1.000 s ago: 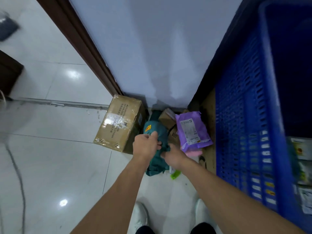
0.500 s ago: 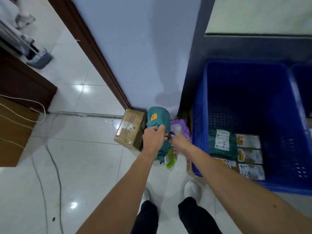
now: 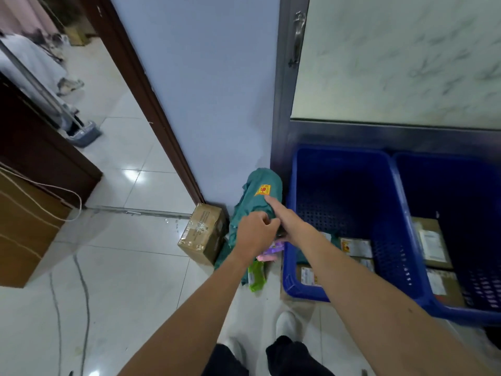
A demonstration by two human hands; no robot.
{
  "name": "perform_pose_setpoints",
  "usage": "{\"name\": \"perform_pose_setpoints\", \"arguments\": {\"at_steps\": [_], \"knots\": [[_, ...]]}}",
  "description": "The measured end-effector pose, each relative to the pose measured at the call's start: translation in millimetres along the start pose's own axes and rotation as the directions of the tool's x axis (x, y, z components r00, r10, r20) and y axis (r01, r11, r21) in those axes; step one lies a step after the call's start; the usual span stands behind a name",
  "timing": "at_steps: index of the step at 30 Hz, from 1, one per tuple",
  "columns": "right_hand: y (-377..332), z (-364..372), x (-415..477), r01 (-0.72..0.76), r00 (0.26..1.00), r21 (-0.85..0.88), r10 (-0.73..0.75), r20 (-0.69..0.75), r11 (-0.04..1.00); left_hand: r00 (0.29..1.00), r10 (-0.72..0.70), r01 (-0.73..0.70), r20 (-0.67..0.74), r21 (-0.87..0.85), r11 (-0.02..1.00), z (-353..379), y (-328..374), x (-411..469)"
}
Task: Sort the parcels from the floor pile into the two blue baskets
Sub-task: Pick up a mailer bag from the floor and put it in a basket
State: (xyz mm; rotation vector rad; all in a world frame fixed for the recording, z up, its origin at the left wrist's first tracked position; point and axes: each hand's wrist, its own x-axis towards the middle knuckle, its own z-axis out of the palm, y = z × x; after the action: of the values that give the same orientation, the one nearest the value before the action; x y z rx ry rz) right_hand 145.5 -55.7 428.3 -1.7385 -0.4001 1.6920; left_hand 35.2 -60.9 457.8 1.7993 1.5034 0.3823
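The teal parcel [image 3: 257, 185] sits in the tight corner between the pale wall [image 3: 217, 104] and the left basket [image 3: 291, 213], with open tiled floor [image 3: 122, 267] to the left. There are two blue baskets, the right basket [image 3: 444, 161] touching the left one. One cardboard box [image 3: 202, 232] and one green packet [image 3: 256, 275] lie nearby. The parcel is soft and crumpled and bears a yellow label [image 3: 262, 189]. The left hand [image 3: 256, 234] clamps it. The right hand [image 3: 287, 221] lays a straight forefinger by the label, and I cannot tell whether it grips.

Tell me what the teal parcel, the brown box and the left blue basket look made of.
The teal parcel: soft matte film or fabric, judging by crumpled folds. The brown box: cardboard, clear tape across it. The left blue basket: rigid moulded plastic, perforated walls.
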Motion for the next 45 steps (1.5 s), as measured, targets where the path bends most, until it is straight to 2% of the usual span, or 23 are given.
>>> {"name": "perform_pose_setpoints", "arguments": {"at_steps": [4, 7, 10, 16, 22, 25, 28, 30, 33, 35, 38, 39, 42, 45], "knots": [[-9, -2, -33, 0.016, 0.998, 0.078, -0.011, -0.064, 0.997, 0.982, 0.155, -0.168, 0.112, 0.118, 0.979, -1, 13, -22], [-2, -5, -51, 0.081, 0.994, 0.195, -0.066, -0.083, 0.978, 0.93, 0.325, -0.355, 0.173, 0.185, 0.917, -9, 17, -38], [10, -2, -68, 0.087, 0.986, 0.244, -0.048, -0.163, 0.966, 0.881, 0.428, -0.466, 0.202, 0.211, 0.859, -15, 15, -54], [36, -12, -91, 0.109, 0.935, 0.259, -0.011, -0.354, 0.96, 0.796, 0.512, -0.582, 0.322, 0.18, 0.793, -15, 17, -79], [60, -50, -111, 0.149, 0.903, 0.317, 0.001, -0.429, 0.937, 0.682, 0.594, -0.701, 0.427, 0.149, 0.698, 4, 48, -100], [66, -72, -119, 0.155, 0.887, 0.333, 0.018, -0.462, 0.93, 0.653, 0.58, -0.718, 0.488, 0.155, 0.678, 23, 60, -105], [72, -94, -118, 0.141, 0.857, 0.276, 0.022, -0.514, 0.951, 0.658, 0.45, -0.649, 0.603, 0.152, 0.745, 46, 68, -102], [76, -111, -120, 0.127, 0.815, 0.168, -0.006, -0.58, 0.978, 0.651, 0.3, -0.523, 0.697, 0.126, 0.843, 56, 76, -94], [83, -148, -121, 0.073, 0.748, -0.072, -0.102, -0.656, 0.995, 0.621, 0.07, -0.178, 0.781, 0.053, 0.983, 62, 94, -81], [83, -175, -124, 0.003, 0.706, -0.281, -0.201, -0.679, 0.96, 0.671, -0.015, 0.024, 0.741, -0.001, 1.0, 63, 109, -72], [79, -210, -130, -0.012, 0.659, -0.53, -0.391, -0.642, 0.848, 0.833, -0.054, 0.138, 0.551, -0.112, 0.984, 74, 133, -61], [77, -219, -133, -0.006, 0.647, -0.594, -0.45, -0.616, 0.804, 0.855, -0.067, 0.171, 0.515, -0.158, 0.973, 79, 142, -60], [68, -239, -138, 0.008, 0.652, -0.767, -0.585, -0.483, 0.642, 0.833, -0.109, 0.277, 0.542, -0.239, 0.931, 102, 168, -61], [61, -245, -140, 0.029, 0.628, -0.91, -0.716, -0.305, 0.413, 0.834, -0.143, 0.369, 0.533, -0.347, 0.862, 128, 183, -63]]}}
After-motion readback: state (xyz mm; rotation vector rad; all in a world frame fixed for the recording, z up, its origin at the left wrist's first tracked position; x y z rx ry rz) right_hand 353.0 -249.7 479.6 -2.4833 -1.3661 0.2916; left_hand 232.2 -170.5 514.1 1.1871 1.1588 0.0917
